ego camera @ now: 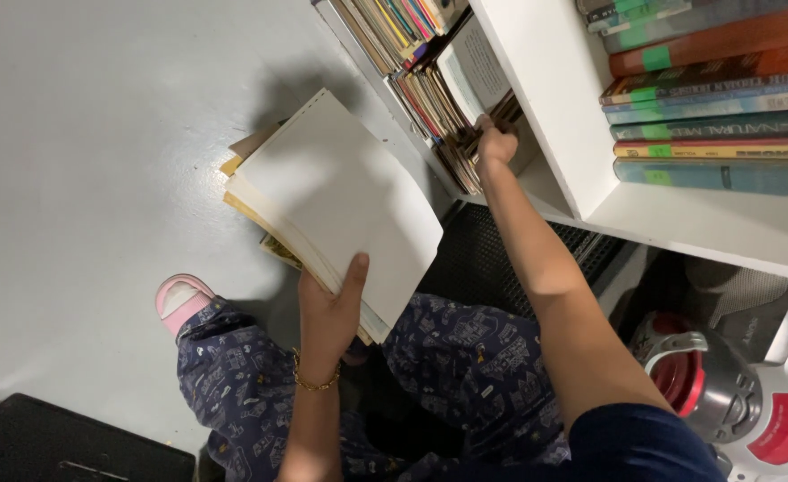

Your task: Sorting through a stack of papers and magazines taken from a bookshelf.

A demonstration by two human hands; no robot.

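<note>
A: Left hand (329, 312)?
B: Fingers closed on a stack of pale books (331, 201), thumb on top of the white cover, other fingers under and hidden. The stack tilts up over the grey floor (81, 152), at 11 o'clock from the hand.
A: Right hand (494, 143)?
B: Reaching to 12 o'clock into the white shelf (554, 116), fingers curled among the row of thin books (443, 116) on the lower level. Fingertips are buried between the spines; can't tell exactly which book it pinches.
A: Around them?
B: Thick books lying sideways (706, 107) in the compartment at 2 o'clock, a pink slipper (179, 299) at 9 o'clock from the left hand, and a red-and-grey appliance (724, 393) at 4 o'clock.
</note>
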